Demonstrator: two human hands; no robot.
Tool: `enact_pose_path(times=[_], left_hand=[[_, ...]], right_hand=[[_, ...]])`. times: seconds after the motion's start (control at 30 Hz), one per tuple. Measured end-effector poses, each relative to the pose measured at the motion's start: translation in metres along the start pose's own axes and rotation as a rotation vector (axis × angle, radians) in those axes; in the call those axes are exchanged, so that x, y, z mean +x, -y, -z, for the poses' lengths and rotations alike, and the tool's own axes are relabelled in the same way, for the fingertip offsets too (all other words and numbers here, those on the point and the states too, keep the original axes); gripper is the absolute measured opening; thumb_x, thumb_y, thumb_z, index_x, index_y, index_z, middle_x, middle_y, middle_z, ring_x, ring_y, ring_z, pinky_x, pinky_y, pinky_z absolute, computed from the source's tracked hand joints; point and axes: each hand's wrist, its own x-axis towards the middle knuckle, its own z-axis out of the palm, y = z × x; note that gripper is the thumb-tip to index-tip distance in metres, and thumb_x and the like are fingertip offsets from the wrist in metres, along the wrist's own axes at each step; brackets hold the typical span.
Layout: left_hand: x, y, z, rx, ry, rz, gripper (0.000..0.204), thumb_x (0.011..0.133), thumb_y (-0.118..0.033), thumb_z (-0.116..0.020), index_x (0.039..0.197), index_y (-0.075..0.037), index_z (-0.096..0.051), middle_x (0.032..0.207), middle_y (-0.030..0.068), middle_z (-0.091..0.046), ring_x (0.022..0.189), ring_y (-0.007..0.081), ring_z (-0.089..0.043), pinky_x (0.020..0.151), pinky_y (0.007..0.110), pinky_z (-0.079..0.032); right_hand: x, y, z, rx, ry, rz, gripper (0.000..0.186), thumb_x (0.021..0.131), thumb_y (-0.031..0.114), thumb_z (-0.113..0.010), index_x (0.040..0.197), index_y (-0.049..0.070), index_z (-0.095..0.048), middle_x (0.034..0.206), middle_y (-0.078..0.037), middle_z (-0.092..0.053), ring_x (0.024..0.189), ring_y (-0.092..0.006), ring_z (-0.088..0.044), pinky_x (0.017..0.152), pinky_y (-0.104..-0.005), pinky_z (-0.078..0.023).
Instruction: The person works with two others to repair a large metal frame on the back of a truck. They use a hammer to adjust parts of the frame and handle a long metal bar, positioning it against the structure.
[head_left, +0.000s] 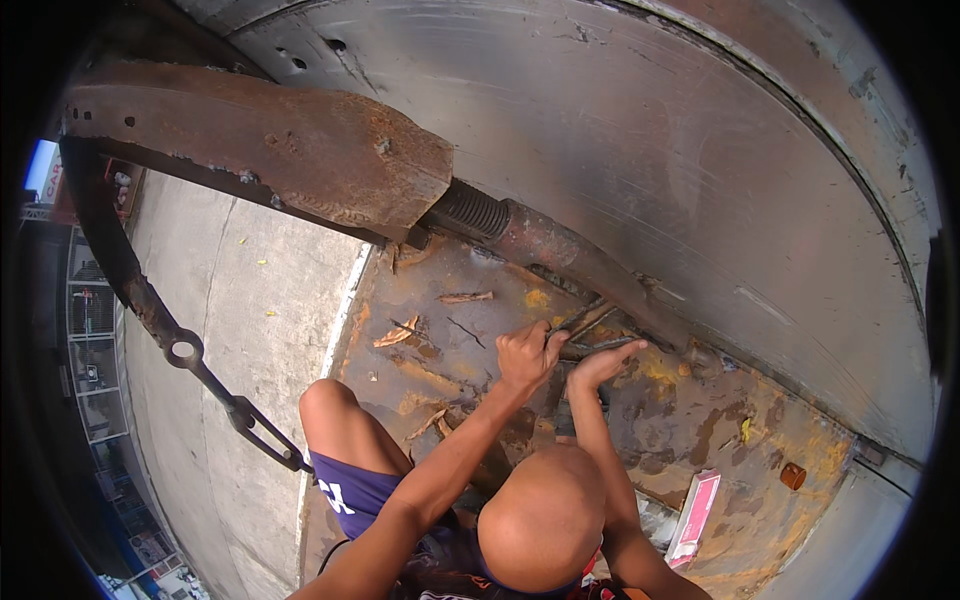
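Observation:
My left hand (527,355) is closed in a fist around one end of a dark metal bar (590,348), beside the wall's foot. My right hand (603,365) is just to its right, fingers stretched out and palm turned up against the bar's side. Where the bar meets the parts behind it is hard to make out. Just beyond my hands, a thick rusty rod (590,262) slants down to the right. Its threaded part (470,208) runs into a heavy rusty beam (270,140) at the upper left.
A tall grey metal panel (680,150) curves along the far side. Dry leaves (397,332) litter the stained rusty floor (430,290). A pink-and-white box (695,515) and a small rusty cylinder (793,475) lie right. Steel links (225,395) hang left above pale concrete (220,290).

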Motion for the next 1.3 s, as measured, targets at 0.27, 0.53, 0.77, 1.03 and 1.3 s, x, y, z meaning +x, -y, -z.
enact_pose_path(times=[0.27, 0.53, 0.77, 1.03, 1.3], left_hand=[[-0.002, 0.008, -0.005, -0.039, -0.005, -0.030, 0.037, 0.091, -0.036, -0.068, 0.073, -0.005, -0.057, 0.058, 0.0134, -0.056, 0.050, 0.0357, -0.057, 0.046, 0.042, -0.043], [0.006, 0.011, -0.007, -0.098, -0.017, -0.060, 0.040, 0.096, -0.035, -0.062, 0.073, -0.003, -0.056, 0.058, 0.0156, -0.055, 0.052, 0.0377, -0.056, 0.047, 0.044, -0.042], [-0.017, -0.006, 0.029, -0.062, 0.070, 0.157, 0.046, 0.100, -0.037, -0.057, 0.071, -0.001, -0.056, 0.062, 0.0211, -0.057, 0.056, 0.0441, -0.056, 0.049, 0.047, -0.042], [0.001, -0.016, 0.022, -0.045, 0.129, 0.122, 0.049, 0.101, -0.040, -0.055, 0.070, -0.002, -0.056, 0.063, 0.0194, -0.059, 0.054, 0.0426, -0.057, 0.049, 0.047, -0.042], [0.015, 0.009, 0.011, -0.019, 0.070, -0.068, 0.041, 0.097, -0.037, -0.062, 0.073, -0.004, -0.058, 0.059, 0.0147, -0.056, 0.051, 0.0377, -0.056, 0.047, 0.043, -0.042]], right_hand=[[0.004, -0.001, -0.001, 0.167, 0.060, -0.035, 0.095, 0.100, 0.070, -0.028, 0.150, -0.011, -0.025, 0.152, -0.027, -0.032, 0.139, -0.0361, -0.038, 0.113, -0.0462, -0.034], [0.007, -0.006, -0.008, 0.185, 0.033, 0.004, 0.089, 0.101, 0.067, -0.031, 0.145, -0.010, -0.036, 0.146, -0.025, -0.041, 0.127, -0.0323, -0.045, 0.109, -0.0411, -0.033], [-0.014, -0.009, 0.024, 0.045, 0.158, -0.038, 0.082, 0.102, 0.067, -0.031, 0.129, -0.007, -0.052, 0.126, -0.019, -0.056, 0.117, -0.0276, -0.049, 0.100, -0.0360, -0.037], [0.004, -0.002, 0.011, 0.109, 0.114, 0.009, 0.072, 0.102, 0.065, -0.037, 0.125, -0.002, -0.051, 0.110, -0.010, -0.054, 0.095, -0.0200, -0.053, 0.091, -0.0347, -0.042], [0.014, -0.030, -0.006, 0.353, 0.032, -0.030, 0.051, 0.105, 0.051, -0.035, 0.123, 0.006, -0.051, 0.102, -0.004, -0.051, 0.094, -0.0177, -0.053, 0.086, -0.0366, -0.044]])
